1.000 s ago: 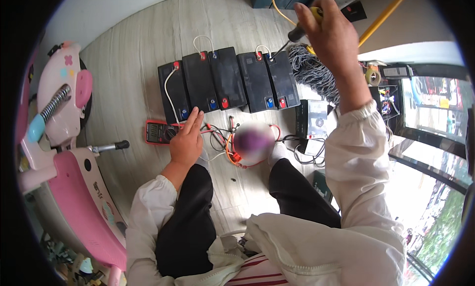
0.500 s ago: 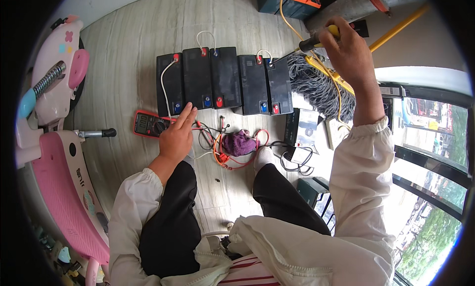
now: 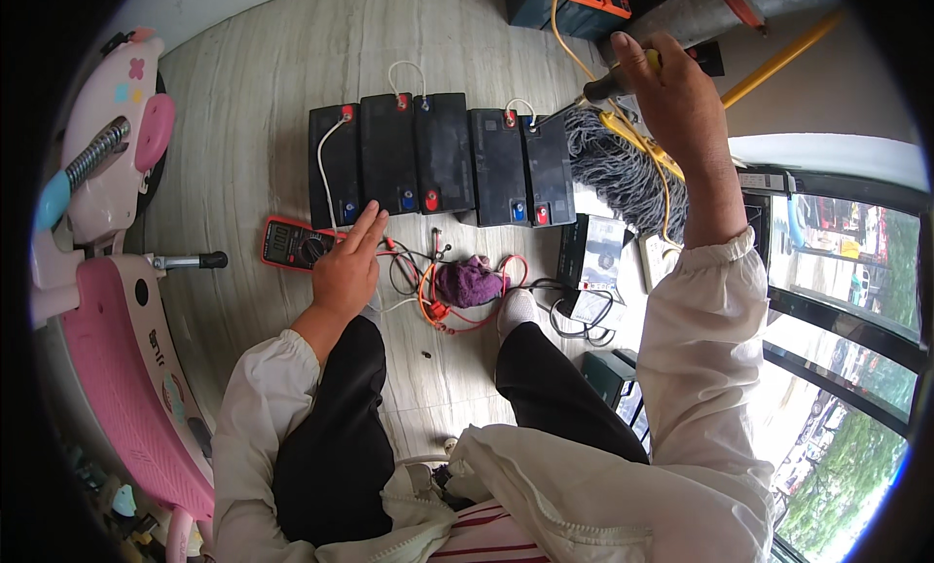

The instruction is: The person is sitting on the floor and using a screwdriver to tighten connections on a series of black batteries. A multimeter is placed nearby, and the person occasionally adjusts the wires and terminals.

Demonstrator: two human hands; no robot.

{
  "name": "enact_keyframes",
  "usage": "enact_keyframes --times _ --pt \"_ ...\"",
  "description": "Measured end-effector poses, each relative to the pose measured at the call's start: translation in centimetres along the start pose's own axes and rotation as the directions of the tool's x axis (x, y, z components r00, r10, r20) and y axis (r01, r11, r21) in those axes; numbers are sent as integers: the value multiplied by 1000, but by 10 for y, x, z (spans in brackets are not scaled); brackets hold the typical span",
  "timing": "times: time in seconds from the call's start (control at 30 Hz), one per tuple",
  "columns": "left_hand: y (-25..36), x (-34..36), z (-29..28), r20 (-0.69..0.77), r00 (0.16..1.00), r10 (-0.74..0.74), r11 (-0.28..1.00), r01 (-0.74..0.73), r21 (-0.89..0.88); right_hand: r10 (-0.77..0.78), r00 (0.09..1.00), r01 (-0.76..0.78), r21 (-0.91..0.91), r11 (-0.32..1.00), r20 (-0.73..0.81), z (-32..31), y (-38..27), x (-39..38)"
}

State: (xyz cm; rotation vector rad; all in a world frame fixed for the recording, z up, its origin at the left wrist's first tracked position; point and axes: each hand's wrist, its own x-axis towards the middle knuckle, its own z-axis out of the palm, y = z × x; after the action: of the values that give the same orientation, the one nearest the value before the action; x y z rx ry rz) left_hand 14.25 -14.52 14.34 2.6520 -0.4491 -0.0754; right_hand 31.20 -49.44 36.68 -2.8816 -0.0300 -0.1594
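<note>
Several black batteries (image 3: 445, 154) stand in a row on the floor, with red and blue terminals and short white wires (image 3: 407, 65) joining some of them. My right hand (image 3: 686, 101) is closed round the handle of a screwdriver (image 3: 605, 88), thumb lifted off it. The screwdriver's shaft reaches left to the blue terminal (image 3: 532, 125) at the far end of the rightmost battery (image 3: 553, 169). Fingers stretched out, my left hand (image 3: 347, 271) lies at the near edge of the left batteries; whether its fingertips touch them I cannot tell. Beside it is a red multimeter (image 3: 289, 244).
Tangled test leads (image 3: 428, 289), a purple cloth (image 3: 470, 283) and a black-and-white box (image 3: 593, 252) lie nearer me. A grey mop (image 3: 623, 174) is right of the batteries. A pink scooter (image 3: 131, 368) stands left, a glass door (image 3: 842, 320) right. Orange-topped batteries (image 3: 569, 6) stand at the back.
My right hand has turned on the screwdriver and shifted slightly left, its thumb now raised. The screwdriver's tip stays at the same terminal. My left hand has not visibly moved.
</note>
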Motion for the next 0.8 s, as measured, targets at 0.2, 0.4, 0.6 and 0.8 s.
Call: enact_keyframes --times 0.2,0.4,0.6,0.8 --pt "-1 2 3 -3 1000 6 1000 -6 1 -193 971 216 179 960 -141 11 14 -3" --pt "-4 -1 6 -38 999 19 1000 -20 -6 -39 999 39 11 999 8 -6 1 -5" --pt "-4 0 10 -61 998 35 999 -35 -3 -216 970 225 82 971 -111 6 7 -5" --pt "-5 -1 9 -65 997 40 999 -40 2 -111 991 115 45 992 -70 5 9 -3"
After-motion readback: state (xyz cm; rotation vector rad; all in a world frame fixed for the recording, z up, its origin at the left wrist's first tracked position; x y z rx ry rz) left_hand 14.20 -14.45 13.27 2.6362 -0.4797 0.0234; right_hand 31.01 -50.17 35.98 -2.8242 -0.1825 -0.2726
